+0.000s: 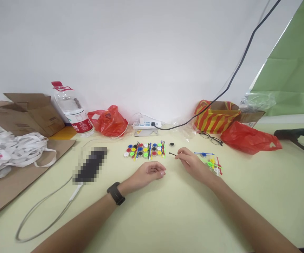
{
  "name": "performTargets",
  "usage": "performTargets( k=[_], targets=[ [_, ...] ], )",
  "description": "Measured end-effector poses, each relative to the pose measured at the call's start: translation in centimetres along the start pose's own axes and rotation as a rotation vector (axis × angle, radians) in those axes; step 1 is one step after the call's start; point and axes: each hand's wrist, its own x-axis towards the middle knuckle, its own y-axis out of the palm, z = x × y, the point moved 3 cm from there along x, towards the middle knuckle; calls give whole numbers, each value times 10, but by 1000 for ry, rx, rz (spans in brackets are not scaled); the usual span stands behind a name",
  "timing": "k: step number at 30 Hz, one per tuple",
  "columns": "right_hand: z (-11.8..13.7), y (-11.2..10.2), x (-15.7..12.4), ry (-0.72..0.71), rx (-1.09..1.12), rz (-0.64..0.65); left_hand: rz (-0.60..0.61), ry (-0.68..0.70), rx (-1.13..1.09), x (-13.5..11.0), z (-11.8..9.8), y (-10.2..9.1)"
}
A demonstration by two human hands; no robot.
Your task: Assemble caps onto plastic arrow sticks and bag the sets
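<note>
My right hand [190, 163] pinches a small black arrow-shaped stick [172, 154], its tip pointing left above the table. My left hand [150, 173] rests loosely curled on the table, a gap between thumb and fingers, nothing visible in it. Beyond it lie rows of small round discs [140, 154] in several colours, with groups of coloured arrow sticks [149, 151] between them. One black-topped disc [172, 144] stands apart to the right. Beside my right hand, a blue arrow stick lies across a blue disc [204, 154]; nearer are loose yellow, green, white and red pieces [215, 165].
A phone [91, 166] with a cable lies left. Further back are a water bottle [74, 109], a red plastic bag [108, 121], a power strip [146, 124], glasses [212, 138], a striped bag [207, 119] and another red bag [249, 137]. White straps [14, 151] pile far left.
</note>
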Motion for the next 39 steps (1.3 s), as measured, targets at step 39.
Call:
performTargets(
  k=[39],
  targets=[
    [-42,22,5,166,19,-190,-14,-9,-1,0,-2,1]
  ],
)
